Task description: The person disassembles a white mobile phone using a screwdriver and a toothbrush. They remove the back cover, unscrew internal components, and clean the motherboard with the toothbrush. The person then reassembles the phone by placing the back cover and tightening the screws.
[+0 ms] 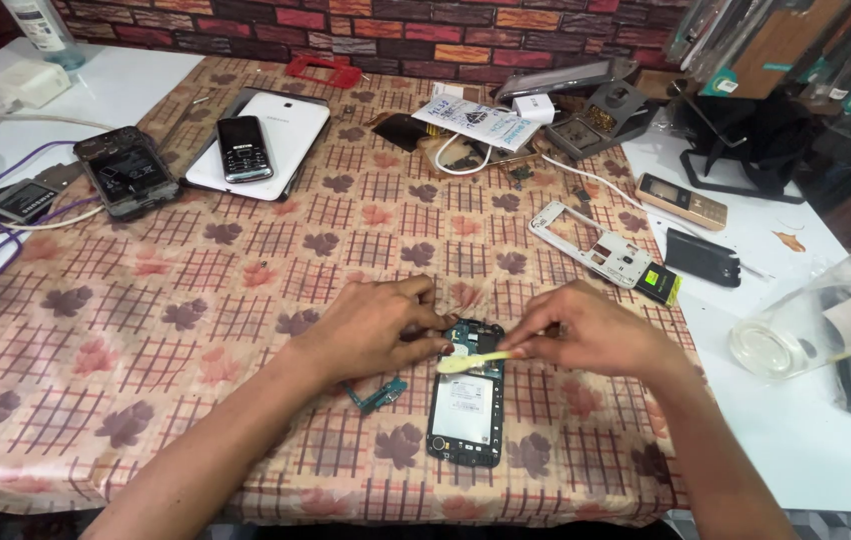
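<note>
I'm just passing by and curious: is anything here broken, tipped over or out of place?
Yes. The phone under both hands lies open with its back off, a loose circuit strip beside it. At the right, a clear jar lies tipped on its side.

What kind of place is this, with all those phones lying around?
Most likely a phone repair bench. The left hand steadies an opened phone while the right hand works on it with a small brush. A loose white phone frame and another opened phone lie on the patterned tablecloth.

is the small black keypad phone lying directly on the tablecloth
No, the black keypad phone lies on top of a white tablet, not on the tablecloth.
</note>
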